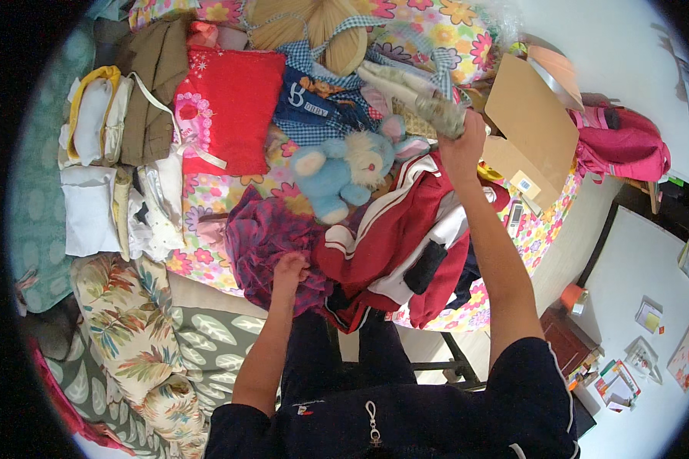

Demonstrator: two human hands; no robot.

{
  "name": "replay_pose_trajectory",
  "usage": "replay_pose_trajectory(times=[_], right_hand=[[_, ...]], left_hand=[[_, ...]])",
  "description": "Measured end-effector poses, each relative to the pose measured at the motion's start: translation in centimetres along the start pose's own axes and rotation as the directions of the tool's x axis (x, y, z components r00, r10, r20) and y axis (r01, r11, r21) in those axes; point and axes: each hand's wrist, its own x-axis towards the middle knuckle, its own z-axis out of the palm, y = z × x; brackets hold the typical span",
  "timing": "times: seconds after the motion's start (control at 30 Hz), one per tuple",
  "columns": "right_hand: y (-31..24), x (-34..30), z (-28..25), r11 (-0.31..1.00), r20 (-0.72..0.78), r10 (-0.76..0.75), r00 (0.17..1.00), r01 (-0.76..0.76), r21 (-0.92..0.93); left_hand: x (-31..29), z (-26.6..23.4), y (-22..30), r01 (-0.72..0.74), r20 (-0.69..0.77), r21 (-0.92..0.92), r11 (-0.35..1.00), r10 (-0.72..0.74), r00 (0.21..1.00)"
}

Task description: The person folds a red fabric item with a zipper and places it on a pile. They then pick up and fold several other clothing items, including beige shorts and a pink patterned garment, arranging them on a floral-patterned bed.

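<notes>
Meanwhile, left hand (289,268) grips purple cloth (264,233); right hand (459,141) clenches a pale patterned garment (413,96) aloft.

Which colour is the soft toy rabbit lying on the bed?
Light blue with a cream face: the toy rabbit, seen best in the head view.

Right hand (461,145) lifts pale cloth (413,96) (left hand (289,269) grips purple garment (264,237)).

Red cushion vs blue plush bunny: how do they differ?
The red cushion is flat, square and lies at the far side; the blue plush bunny is rounded, furry and sits mid-table. The cushion is larger. Neither hand touches either; both rest on the floral cloth.
</notes>
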Motion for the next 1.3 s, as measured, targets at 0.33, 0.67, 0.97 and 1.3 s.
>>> replay_pose_trajectory(times=[0.33, 0.67, 0.97, 1.3], right_hand=[[-3.8, -2.2, -7.3, 0.983, 0.049, -0.157, 0.986, 0.151, 0.104], [-11.9, -10.6, -12.7, 0.966, 0.390, -0.181, 0.903, 0.090, 0.242], [-11.1, -22.5, -14.7, -0.441, 0.825, 0.563, -0.041, -0.860, 0.258], [-21.9, -21.4, -16.0, -0.868, 0.953, 0.072, 0.293, -0.453, 0.205]], left_hand=[[-4.1, 12.3, 16.1, -0.032, 0.334, -0.485, 0.874, 0.219, 0.917], [-2.1, 12.5, 14.3, 0.042, 0.234, -0.584, 0.810, 0.119, 0.965], [-14.9, 9.9, 13.3, -0.072, 0.207, -0.640, 0.765, 0.262, 0.943], [-23.9, 2.3, 10.9, -0.073, 0.213, -0.650, 0.756, 0.273, 0.938]])
